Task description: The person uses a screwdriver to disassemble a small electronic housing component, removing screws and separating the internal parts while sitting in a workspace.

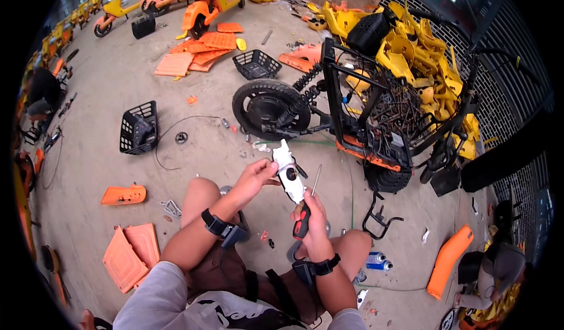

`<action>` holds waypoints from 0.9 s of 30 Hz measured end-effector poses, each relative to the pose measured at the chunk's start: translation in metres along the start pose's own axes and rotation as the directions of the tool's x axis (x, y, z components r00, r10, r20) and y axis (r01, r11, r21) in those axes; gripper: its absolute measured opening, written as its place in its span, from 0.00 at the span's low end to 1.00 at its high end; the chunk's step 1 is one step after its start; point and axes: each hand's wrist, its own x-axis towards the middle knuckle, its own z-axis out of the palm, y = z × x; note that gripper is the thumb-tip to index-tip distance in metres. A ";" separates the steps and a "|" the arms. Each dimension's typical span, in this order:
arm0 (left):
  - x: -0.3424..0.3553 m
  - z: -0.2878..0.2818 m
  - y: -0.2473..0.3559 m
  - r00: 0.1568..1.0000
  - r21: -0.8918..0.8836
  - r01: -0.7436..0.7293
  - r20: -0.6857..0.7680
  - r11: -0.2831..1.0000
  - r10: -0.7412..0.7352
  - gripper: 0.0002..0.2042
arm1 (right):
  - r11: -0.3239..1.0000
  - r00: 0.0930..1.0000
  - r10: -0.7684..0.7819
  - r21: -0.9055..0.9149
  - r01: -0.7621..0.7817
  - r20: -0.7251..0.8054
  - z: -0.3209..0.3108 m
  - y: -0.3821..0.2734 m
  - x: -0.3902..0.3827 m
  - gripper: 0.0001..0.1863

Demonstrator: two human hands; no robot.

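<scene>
Between my hands is a white plastic housing (290,183) with a round black piece in its middle. My left hand (256,180) is closed on its upper left side, thumb and fingers at the edge. In my right hand (317,217) a screwdriver (301,223) with a red and black handle is gripped, its thin shaft pointing up and away. That hand's fingertips also reach the lower end of the housing. Just beyond stands a stripped scooter frame (335,89) with its black rear wheel (271,108).
Yellow body panels (405,54) are heaped behind the frame. Black baskets (140,127) and orange panels (200,51) lie on the floor. Spray cans (379,261) are by my right knee, near an orange fender (449,262). Another person (499,271) crouches at far right.
</scene>
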 end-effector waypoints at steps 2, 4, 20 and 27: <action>-0.003 0.013 0.016 0.998 -0.035 0.035 -0.048 0.999 -0.037 0.13 | 0.999 0.999 -0.049 0.012 0.049 -0.021 -0.003 -0.006 0.000 0.10; -0.004 0.015 0.020 0.996 -0.029 0.060 -0.071 0.998 -0.062 0.13 | 0.996 0.998 -0.062 0.068 0.063 -0.010 -0.005 -0.012 -0.002 0.09; -0.019 0.028 0.016 0.991 0.539 -0.063 0.133 0.840 -0.011 0.12 | 0.991 0.993 -0.066 0.113 0.076 -0.094 -0.012 -0.005 0.005 0.06; -0.011 0.010 0.000 0.998 0.587 -0.053 0.014 0.808 0.056 0.13 | 0.974 0.967 -0.180 -0.172 0.149 -0.181 -0.008 0.005 0.016 0.10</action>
